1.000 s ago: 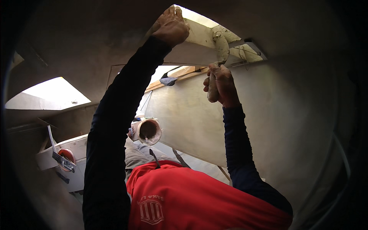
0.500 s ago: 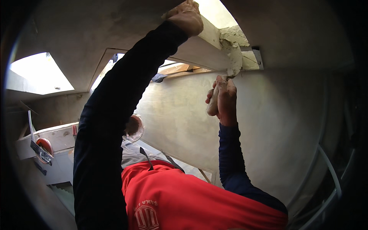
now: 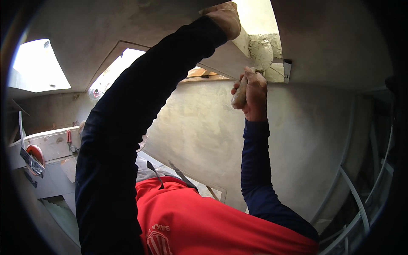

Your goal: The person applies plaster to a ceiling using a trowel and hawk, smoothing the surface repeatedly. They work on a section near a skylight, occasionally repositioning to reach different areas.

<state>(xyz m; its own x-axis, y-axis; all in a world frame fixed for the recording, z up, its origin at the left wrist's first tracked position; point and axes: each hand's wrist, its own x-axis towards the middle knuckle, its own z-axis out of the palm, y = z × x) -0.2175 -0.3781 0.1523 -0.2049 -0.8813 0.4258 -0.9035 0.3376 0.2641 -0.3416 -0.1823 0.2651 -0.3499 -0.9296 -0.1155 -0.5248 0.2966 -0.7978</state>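
At the top of the view, my left hand (image 3: pixel 223 19) reaches up against the ceiling beside a bright opening (image 3: pixel 255 15); its fingers are too obscured to tell their grip. My right hand (image 3: pixel 255 93) is closed round the pale, smeared handle of a trowel (image 3: pixel 239 94), just below the opening's plaster-daubed corner (image 3: pixel 265 49). The trowel's head is partly hidden by my fingers and blends into the pale plaster behind it. A small metal piece (image 3: pixel 287 70) is fixed beside that corner.
More bright openings (image 3: pixel 40 66) cut the ceiling at left, above a broad curved wall (image 3: pixel 297 140). A pale ledge (image 3: pixel 55 140) at left carries an orange round object (image 3: pixel 36 155) and a small red tool (image 3: pixel 69 137). Pale bent strips (image 3: pixel 357 195) line the lower right.
The view has shifted, so my left hand and the opening sit further right. My right hand, still round the handle, went lower, then rose again. The bucket at centre is now mostly behind my left arm.
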